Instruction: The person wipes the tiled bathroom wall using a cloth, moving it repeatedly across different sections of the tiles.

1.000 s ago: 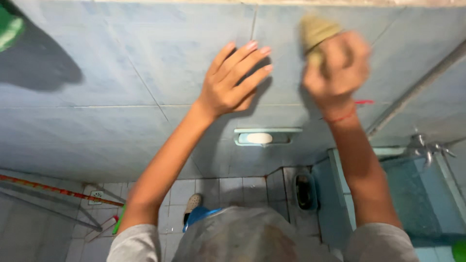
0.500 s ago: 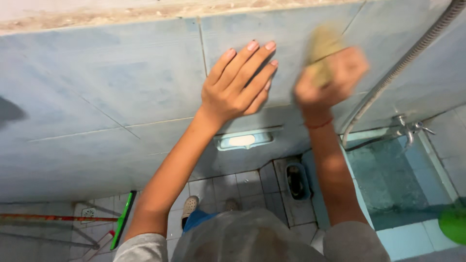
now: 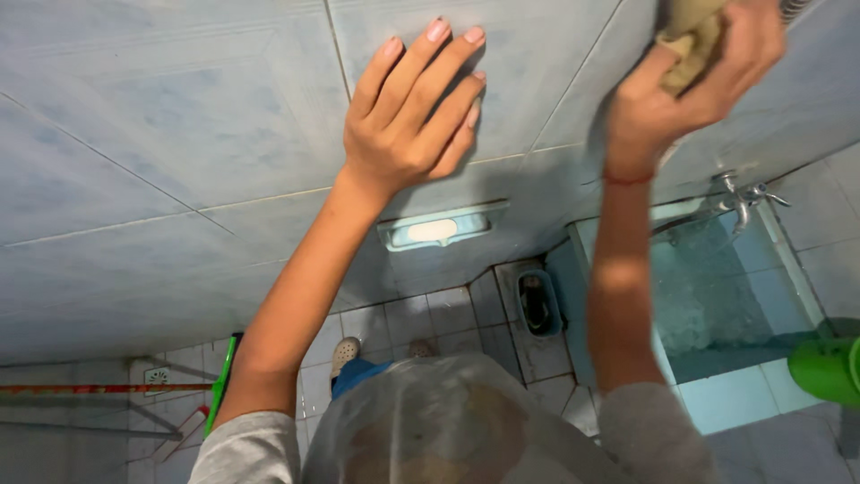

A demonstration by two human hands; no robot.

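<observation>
My left hand (image 3: pixel 408 112) lies flat with spread fingers on the pale blue tiled wall (image 3: pixel 179 116) in front of me. My right hand (image 3: pixel 690 76), with a red string around the wrist, grips a yellowish sponge (image 3: pixel 692 31) and presses it against the same wall at the upper right. Both arms reach up from the bottom of the view.
A soap dish (image 3: pixel 439 229) with a pale soap bar is set in the wall below my left hand. A water-filled tiled basin (image 3: pixel 717 287) with metal taps (image 3: pixel 743 197) is at right, a green bucket (image 3: pixel 829 367) near it. A squat toilet (image 3: pixel 536 303) and green-handled brush (image 3: pixel 222 381) lie on the floor.
The view has dropped lower and drawn closer to the wall. My right hand with the sponge has moved toward the upper right edge. My left hand stays flat on the tiles.
</observation>
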